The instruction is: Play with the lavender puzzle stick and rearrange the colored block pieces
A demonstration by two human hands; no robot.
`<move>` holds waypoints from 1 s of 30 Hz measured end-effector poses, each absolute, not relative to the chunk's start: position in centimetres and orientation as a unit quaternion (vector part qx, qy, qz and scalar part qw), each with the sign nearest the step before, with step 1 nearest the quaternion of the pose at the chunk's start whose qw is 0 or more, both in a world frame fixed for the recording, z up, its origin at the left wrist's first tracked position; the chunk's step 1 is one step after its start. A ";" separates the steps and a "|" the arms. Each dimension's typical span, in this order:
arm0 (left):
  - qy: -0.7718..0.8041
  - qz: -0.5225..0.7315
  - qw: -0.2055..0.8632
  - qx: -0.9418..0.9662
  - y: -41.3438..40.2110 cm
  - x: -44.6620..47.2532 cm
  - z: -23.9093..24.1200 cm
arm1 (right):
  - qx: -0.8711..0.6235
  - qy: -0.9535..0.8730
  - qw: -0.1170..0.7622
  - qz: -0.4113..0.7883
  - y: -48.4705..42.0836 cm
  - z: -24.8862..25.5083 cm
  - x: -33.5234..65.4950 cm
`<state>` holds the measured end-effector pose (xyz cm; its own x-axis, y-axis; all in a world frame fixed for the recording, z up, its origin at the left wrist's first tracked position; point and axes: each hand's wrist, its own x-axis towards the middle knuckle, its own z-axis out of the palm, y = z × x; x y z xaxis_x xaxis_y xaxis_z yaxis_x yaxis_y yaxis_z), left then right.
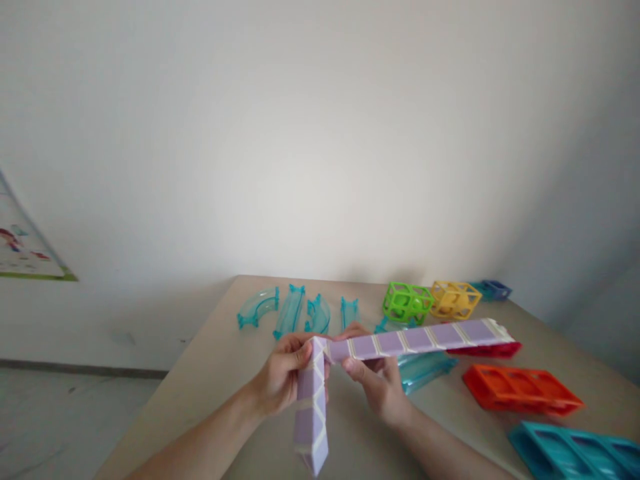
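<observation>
My left hand is closed round the top of a purple magnetic tile strip that points down toward me. My right hand pinches the near end of a second purple tile strip, which runs out to the right above the table. The two strips meet at a corner between my hands, roughly at a right angle. Both strips are made of several purple squares with pale edges.
On the tan table lie clear teal track curves, a green cube frame, a yellow cube frame, an orange tile strip, a red strip and a teal strip. A blue piece sits far right. Poster at the left wall.
</observation>
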<state>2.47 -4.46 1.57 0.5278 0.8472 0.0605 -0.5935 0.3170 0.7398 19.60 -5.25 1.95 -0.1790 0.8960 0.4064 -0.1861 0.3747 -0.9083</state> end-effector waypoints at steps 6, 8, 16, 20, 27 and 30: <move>0.102 0.377 0.852 0.349 -3.6 1.9 0.7 | -0.204 -0.652 0.559 0.470 -4.6 1.1 19.9; 0.079 0.350 0.868 0.344 -3.4 1.8 0.3 | -0.184 -0.665 0.550 0.471 -4.5 1.0 20.0; 0.157 0.427 0.800 0.391 -4.0 2.7 0.6 | -0.243 -0.552 0.590 0.538 -3.6 0.0 19.6; 0.259 0.476 0.696 0.471 -4.1 3.1 -0.1 | -0.304 -0.468 0.622 0.550 -3.0 0.2 19.2; 0.265 0.457 0.697 0.486 -3.9 2.7 -0.5 | -0.330 -0.471 0.587 0.570 -3.2 1.0 19.3; 0.263 0.435 0.719 0.474 -4.0 2.7 0.2 | -0.312 -0.505 0.569 0.569 -3.5 1.2 19.4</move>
<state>2.74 -4.01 0.21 0.4828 0.8751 0.0339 -0.3767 0.1725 0.9101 19.42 -3.46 1.16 -0.1568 0.9630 0.2190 -0.3326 0.1573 -0.9298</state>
